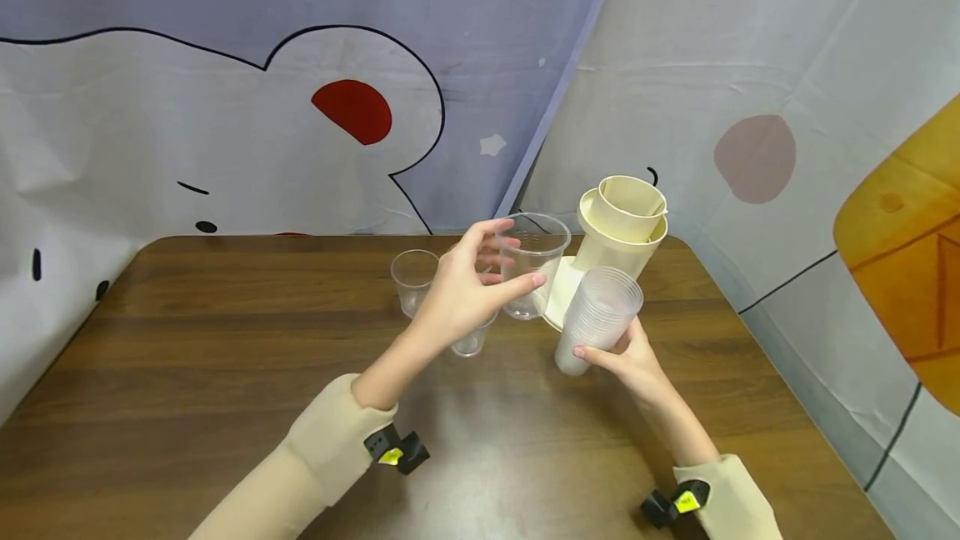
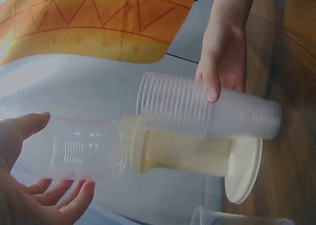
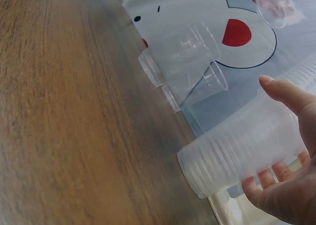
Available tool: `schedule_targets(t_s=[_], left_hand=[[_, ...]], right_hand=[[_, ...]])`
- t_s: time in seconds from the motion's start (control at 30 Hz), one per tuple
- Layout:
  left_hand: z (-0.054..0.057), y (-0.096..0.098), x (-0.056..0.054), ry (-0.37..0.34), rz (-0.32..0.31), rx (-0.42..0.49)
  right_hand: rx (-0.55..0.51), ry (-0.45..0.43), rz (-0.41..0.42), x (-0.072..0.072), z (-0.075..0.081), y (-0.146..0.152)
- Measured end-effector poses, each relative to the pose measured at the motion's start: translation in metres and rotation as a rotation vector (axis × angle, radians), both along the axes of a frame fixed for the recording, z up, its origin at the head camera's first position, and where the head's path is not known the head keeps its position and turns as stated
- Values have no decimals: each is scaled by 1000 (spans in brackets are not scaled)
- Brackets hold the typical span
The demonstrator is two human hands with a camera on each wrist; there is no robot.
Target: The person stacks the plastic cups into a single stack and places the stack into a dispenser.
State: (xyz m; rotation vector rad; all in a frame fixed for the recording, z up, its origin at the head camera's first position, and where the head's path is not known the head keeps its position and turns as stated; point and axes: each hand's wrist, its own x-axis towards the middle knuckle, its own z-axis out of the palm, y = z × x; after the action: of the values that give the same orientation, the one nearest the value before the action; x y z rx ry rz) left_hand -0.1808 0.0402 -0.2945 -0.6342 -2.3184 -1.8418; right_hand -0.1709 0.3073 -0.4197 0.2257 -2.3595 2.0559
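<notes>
My left hand (image 1: pixel 459 294) grips a single clear plastic cup (image 1: pixel 542 261), thumb on one side and fingers on the other. In the left wrist view that cup is upright, its base well above the table. My right hand (image 1: pixel 636 363) holds a tall stack of nested clear plastic cups (image 1: pixel 598 315), rims up and slightly tilted. The stack's lower end is close over the table in the right wrist view. Right behind it stands a cream plastic stand (image 1: pixel 611 252), with a tube, a wide collar and a flat round base (image 2: pixel 244 168).
Two more clear cups stand on the wooden table (image 1: pixel 247 357): one cup (image 1: pixel 412 273) left of my left hand, another cup (image 1: pixel 470 342) beneath it. A printed cloth (image 1: pixel 240 132) hangs behind the table and along its right side.
</notes>
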Motion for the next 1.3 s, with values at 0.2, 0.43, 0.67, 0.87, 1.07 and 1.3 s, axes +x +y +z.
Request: schedule_targets(t_s=[0.2,0.43,0.67,0.87,1.07,1.3], left_hand=[[-1,6,-2,-3,-25,28],[0,12,-3,-33,-48,52],[2,19,-6,-53,-47,85],[3,24,-7,-50,-71,90],[4,30,-11,-43,-95,108],[7,37,-10,-26,-125,131]], right_hand=[[-3,12,3,0,-1,0],[-14,3,-5,1,-1,0],[-17,8,8,1,0,0],[-15,17,15,1,0,1],[-9,19,11,2,1,1],[-5,24,17,2,1,0]])
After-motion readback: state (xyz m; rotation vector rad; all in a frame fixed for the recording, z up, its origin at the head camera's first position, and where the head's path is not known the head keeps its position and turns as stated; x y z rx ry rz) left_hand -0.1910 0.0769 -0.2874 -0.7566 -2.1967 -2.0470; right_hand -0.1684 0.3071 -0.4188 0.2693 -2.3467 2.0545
